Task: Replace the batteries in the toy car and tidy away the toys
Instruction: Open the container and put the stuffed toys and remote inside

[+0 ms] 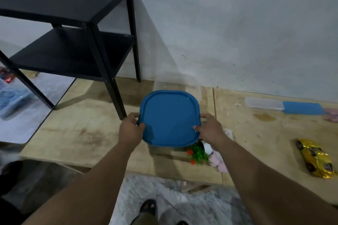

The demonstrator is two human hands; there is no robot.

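Both hands grip the blue lid (169, 118) by its sides, left hand (130, 128) and right hand (210, 128), over a clear tub (176, 84). I can't see what the tub holds; the gold toy car (315, 158) lies on the boards to the right.

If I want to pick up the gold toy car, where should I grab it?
Grab the toy car across its middle, coming down from above with fingers on its two long sides. It lies flat on the wooden boards, long and narrow, with open space around it, so the sides are probably the easiest hold.
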